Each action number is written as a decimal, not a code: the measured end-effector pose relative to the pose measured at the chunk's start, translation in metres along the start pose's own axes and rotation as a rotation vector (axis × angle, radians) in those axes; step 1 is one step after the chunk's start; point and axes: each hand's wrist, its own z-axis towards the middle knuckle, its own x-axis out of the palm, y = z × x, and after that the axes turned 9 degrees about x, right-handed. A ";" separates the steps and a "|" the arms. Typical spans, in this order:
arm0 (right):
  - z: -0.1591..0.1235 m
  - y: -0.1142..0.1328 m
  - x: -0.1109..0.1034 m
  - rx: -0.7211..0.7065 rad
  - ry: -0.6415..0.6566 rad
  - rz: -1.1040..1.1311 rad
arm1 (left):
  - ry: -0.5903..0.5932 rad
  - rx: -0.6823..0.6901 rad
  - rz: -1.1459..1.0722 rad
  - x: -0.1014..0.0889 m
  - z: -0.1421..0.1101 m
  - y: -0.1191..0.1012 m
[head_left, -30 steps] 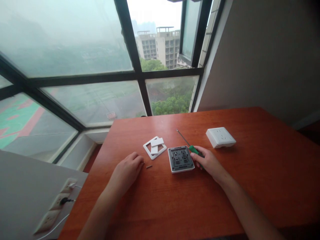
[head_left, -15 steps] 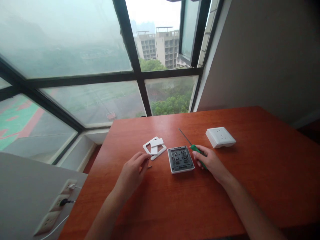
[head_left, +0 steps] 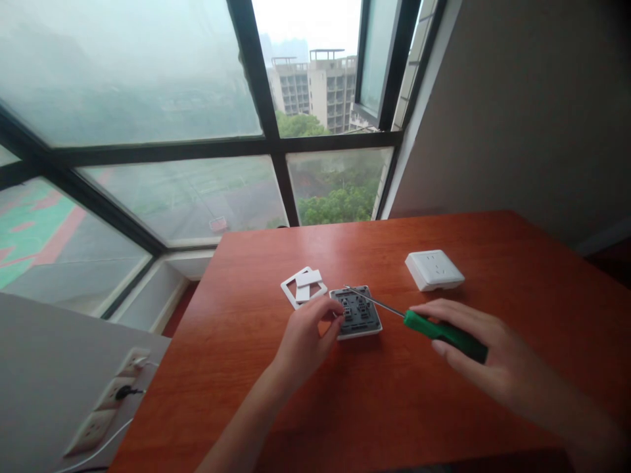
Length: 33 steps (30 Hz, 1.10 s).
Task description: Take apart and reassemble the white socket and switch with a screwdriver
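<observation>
A wall switch (head_left: 362, 323) without its cover lies on the table, its dark grey inside facing up in a white housing. My left hand (head_left: 308, 332) is at its left edge, fingertips pinched together over that side; whatever is between them is too small to make out. My right hand (head_left: 476, 341) grips the green handle of a screwdriver (head_left: 434, 330). Its metal shaft points left, with the tip over the switch's upper part; whether it touches I cannot tell. Just behind my left hand lie a white cover frame (head_left: 289, 286) and two white rocker plates (head_left: 309, 278) on it.
A white socket box (head_left: 434, 269) stands at the back right of the reddish-brown wooden table (head_left: 384, 401). Windows rise beyond the far edge. Wall sockets (head_left: 111, 397) with plugged-in cables are low on the left.
My left hand has moved right to the switch. My right hand has come nearer and lower right, swinging the screwdriver's tip over the switch. The small screw on the table no longer shows.
</observation>
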 end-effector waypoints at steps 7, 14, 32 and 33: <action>-0.011 -0.001 0.001 -0.028 -0.016 -0.064 | -0.025 0.000 0.001 -0.002 -0.002 0.001; -0.007 0.000 0.004 -0.023 0.015 -0.103 | -0.010 0.012 -0.007 -0.003 -0.002 0.002; 0.012 0.034 -0.029 -0.151 -0.027 -0.072 | 0.121 0.119 0.209 -0.002 0.000 0.001; 0.015 0.035 -0.030 -0.129 -0.053 -0.042 | 0.112 0.118 0.195 -0.001 0.000 0.000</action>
